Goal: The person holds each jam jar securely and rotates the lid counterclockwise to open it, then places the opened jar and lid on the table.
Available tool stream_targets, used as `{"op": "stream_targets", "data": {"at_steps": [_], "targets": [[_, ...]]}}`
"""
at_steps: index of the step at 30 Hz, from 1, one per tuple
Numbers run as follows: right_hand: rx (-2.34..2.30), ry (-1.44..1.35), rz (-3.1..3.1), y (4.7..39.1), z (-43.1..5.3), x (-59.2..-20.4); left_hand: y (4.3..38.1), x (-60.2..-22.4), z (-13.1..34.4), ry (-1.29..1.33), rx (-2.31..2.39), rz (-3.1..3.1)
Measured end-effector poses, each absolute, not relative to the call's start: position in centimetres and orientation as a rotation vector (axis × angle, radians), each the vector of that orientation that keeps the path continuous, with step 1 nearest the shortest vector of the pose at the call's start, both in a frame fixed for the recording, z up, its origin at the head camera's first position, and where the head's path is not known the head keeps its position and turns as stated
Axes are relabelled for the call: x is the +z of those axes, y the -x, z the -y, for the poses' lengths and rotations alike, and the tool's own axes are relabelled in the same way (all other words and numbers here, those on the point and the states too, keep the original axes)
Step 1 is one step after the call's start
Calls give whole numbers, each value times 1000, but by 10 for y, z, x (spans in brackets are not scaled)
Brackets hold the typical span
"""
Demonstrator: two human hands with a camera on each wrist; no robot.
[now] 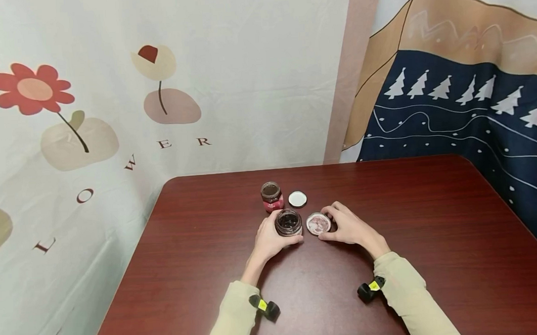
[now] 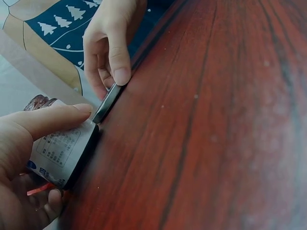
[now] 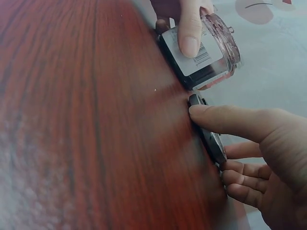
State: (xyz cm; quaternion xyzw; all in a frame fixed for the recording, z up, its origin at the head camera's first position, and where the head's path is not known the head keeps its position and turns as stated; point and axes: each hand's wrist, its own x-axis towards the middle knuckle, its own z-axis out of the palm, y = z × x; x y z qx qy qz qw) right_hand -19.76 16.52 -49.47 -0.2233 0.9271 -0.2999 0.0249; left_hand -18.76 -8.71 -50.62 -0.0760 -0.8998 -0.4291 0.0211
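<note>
My left hand (image 1: 268,238) grips an uncapped glass jar (image 1: 288,223) with dark contents, thumb in front and fingers around its far side. A white label with a barcode (image 3: 201,55) shows on its side in the right wrist view. Just right of the jar, a round lid (image 1: 318,223) lies on the table with its smeared inner face up. The right hand (image 1: 348,225) holds this lid by its edge between thumb and fingers. In the left wrist view, the lid (image 2: 107,103) appears edge-on, close beside the jar's base.
Behind the held jar stands a second open jar (image 1: 272,196) with a red label. A clean white lid (image 1: 297,199) lies to its right, inner face up. All rest on a reddish-brown wooden table (image 1: 201,272), with printed curtains (image 1: 254,77) behind its far edge.
</note>
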Motion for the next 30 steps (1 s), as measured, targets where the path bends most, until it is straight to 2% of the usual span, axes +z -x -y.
{"op": "stream_targets", "data": {"at_steps": [22, 30], "targets": [[-950, 674, -2847, 196, -165, -486, 182, -498, 102, 490, -1422, 2726], [-968, 652, -2852, 197, -169, -483, 182, -491, 117, 486, -1407, 2772]]}}
